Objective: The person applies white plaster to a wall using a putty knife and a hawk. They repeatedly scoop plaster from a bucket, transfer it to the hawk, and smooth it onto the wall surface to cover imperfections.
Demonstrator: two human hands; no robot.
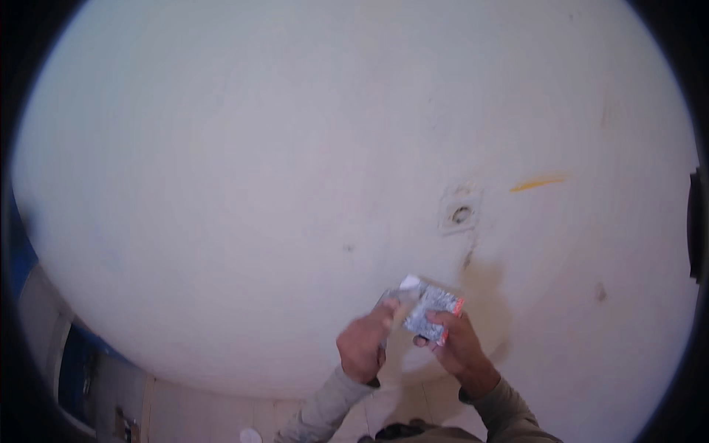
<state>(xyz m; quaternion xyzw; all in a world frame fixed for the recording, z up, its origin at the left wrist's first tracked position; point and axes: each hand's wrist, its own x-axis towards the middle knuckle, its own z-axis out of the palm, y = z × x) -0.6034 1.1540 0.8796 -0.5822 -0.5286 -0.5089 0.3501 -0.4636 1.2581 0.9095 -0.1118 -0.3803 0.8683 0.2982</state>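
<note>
In front of a white wall, my right hand (pixel 459 347) grips a flat silvery-grey patterned packet (pixel 430 310) with a red edge, its thumb across the face. My left hand (pixel 360 345) is closed beside it, fingers by the packet's left side. Between these fingers is a flat greyish piece (pixel 406 297), blurred, with a tan strip. Whether this piece is part of the packet or separate, I cannot tell. A small dark round shape (pixel 420 341) shows under the packet by my right fingers.
Above the hands the wall (pixel 244 170) carries a square socket plate (pixel 461 214) and a yellow smear (pixel 538 182). Pale floor tiles (pixel 207 406) run along the wall's foot. A small white object (pixel 250 435) lies there. At far left stand blue-and-dark items (pixel 77 369).
</note>
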